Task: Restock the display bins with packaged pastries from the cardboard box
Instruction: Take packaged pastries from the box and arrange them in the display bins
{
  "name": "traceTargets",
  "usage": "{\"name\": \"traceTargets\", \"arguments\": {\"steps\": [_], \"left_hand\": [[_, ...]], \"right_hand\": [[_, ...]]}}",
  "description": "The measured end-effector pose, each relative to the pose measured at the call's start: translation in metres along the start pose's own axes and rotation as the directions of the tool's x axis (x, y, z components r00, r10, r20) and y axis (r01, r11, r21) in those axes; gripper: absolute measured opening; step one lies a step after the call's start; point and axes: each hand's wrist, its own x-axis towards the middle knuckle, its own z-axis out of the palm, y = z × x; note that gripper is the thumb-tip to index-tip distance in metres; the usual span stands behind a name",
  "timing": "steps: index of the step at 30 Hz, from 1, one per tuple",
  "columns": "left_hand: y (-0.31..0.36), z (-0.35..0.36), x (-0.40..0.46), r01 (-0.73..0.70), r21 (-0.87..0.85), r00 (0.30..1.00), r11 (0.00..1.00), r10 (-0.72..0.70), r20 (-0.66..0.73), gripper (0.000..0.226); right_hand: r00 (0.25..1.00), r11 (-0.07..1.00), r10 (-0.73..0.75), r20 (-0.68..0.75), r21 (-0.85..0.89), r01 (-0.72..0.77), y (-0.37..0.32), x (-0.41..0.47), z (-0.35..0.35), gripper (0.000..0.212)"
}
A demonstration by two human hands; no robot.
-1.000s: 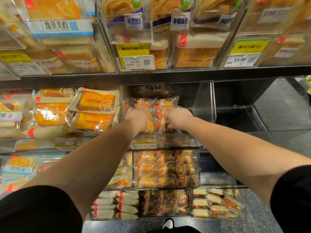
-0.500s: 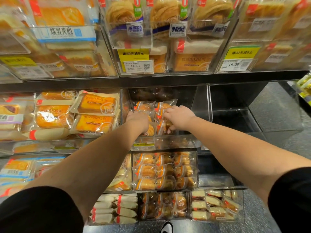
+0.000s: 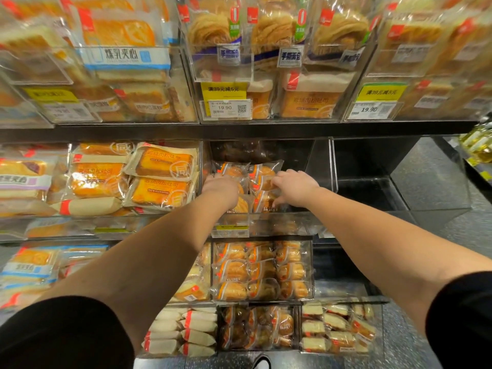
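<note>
Honestly, those packaged pastries (image 3: 262, 179) are soft and crinkly; your left hand (image 3: 221, 189) and right hand (image 3: 294, 187) pinch wrappers, so hold edges.

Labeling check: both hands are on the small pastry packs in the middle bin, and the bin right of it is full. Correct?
Not quite. The head view shows the bin right of it empty. Both the left hand and right hand are on the pastry packs in the middle bin.

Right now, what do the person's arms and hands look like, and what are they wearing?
Both forearms are bare. Each upper arm ends in a plain black sleeve, pushed up near the elbow. The left hand and right hand show no gloves; no watch or bracelet shows at the wrists.
</note>
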Motion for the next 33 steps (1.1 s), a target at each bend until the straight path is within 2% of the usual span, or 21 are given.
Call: {"name": "traceTargets", "arguments": {"steps": [4, 6, 10, 13, 17, 22, 25, 29, 33], "left_hand": [[-0.004, -0.008, -0.013, -0.043, -0.110, 0.996, 0.993, 0.034, -0.084, 0.044], [-0.007, -0.013, -0.023, -0.079, -0.225, 0.989, 0.971, 0.047, -0.142, 0.038], [-0.020, -0.023, -0.055, -0.173, -0.494, 0.971, 0.852, 0.062, -0.233, 0.039], [-0.037, -0.026, -0.091, -0.258, -0.581, 0.948, 0.772, 0.087, -0.306, 0.036], [-0.076, -0.010, -0.158, -0.317, -0.696, 0.927, 0.645, 0.056, -0.370, 0.021], [-0.153, 0.063, -0.239, -0.208, -0.797, 0.956, 0.568, -0.054, -0.288, 0.012], [-0.200, 0.127, -0.287, -0.109, -0.827, 0.968, 0.551, -0.131, -0.215, 0.012], [-0.260, 0.215, -0.357, 0.032, -0.797, 0.955, 0.603, -0.253, -0.153, 0.019], [-0.313, 0.285, -0.430, 0.225, -0.737, 0.934, 0.638, -0.355, -0.023, 0.029]], "right_hand": [[0.998, 0.998, 0.058, -0.024, 0.024, -0.058, -0.001, -0.012, -0.014, 0.060], [0.993, 0.992, 0.110, -0.043, 0.071, -0.107, -0.003, -0.021, -0.023, 0.057], [0.971, 0.956, 0.217, -0.101, 0.224, -0.190, -0.019, -0.042, -0.046, 0.052], [0.951, 0.924, 0.274, -0.143, 0.315, -0.219, -0.046, -0.061, -0.058, 0.047], [0.943, 0.870, 0.291, -0.160, 0.455, -0.191, -0.106, -0.093, -0.067, 0.047], [0.959, 0.838, 0.266, -0.099, 0.516, -0.179, -0.207, -0.129, -0.055, 0.045], [0.979, 0.866, 0.181, -0.092, 0.486, -0.115, -0.282, -0.144, -0.036, 0.042], [0.999, 0.929, 0.016, -0.031, 0.371, -0.003, -0.384, -0.144, -0.010, 0.045], [0.986, 0.960, -0.166, 0.009, 0.230, 0.160, -0.480, -0.128, 0.002, 0.045]]}}
